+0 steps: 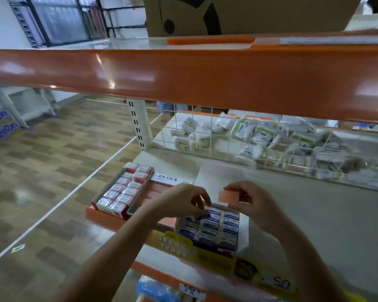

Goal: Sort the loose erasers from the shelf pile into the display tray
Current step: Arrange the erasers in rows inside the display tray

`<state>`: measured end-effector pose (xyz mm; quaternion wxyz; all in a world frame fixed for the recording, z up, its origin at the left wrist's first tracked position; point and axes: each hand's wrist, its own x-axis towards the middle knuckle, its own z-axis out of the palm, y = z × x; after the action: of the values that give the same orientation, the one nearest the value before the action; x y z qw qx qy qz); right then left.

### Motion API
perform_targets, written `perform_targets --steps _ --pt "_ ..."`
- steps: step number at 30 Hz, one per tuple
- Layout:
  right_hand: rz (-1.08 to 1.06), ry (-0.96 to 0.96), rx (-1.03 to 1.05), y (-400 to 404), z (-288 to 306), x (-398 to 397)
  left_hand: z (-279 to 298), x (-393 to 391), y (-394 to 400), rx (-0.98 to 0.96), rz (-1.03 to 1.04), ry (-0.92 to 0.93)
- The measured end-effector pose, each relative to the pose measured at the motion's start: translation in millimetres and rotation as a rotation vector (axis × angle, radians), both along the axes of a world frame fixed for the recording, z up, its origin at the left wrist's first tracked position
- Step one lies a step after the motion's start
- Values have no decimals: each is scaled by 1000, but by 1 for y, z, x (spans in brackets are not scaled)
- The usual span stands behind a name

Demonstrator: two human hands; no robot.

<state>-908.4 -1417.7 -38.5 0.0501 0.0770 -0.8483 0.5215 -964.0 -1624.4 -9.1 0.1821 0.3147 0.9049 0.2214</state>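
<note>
On the white shelf (314,214), a card (172,179) reads "로버 지우개"; right hand (249,199) fingers pinch a pink eraser (224,196), left hand (181,201) fingers curled.

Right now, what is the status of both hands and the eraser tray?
Right hand pinches pink eraser above blue-eraser tray. Left hand fingers at the tray's back row. Nothing blocking.
</note>
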Motion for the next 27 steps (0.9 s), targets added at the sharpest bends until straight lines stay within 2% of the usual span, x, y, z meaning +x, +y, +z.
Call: perform_targets --steps 5,10,13,16,20,27 --pt "-87 17 20 -18 1 -4 0 -18 -4 -192 -230 45" --pt "-206 16 -9 -45 1 -2 -3 -27 -12 -240 -388 34" --pt "-274 -7 2 -58 1 1 -7 -32 -15 -218 -462 42" --pt "-348 5 42 -69 0 6 -11 -33 -19 -214 -547 159" --pt "-424 18 70 -86 -3 11 -14 -29 -28 -147 -587 228" --pt "-471 24 62 -115 6 -1 -1 -26 -87 111 -465 301"
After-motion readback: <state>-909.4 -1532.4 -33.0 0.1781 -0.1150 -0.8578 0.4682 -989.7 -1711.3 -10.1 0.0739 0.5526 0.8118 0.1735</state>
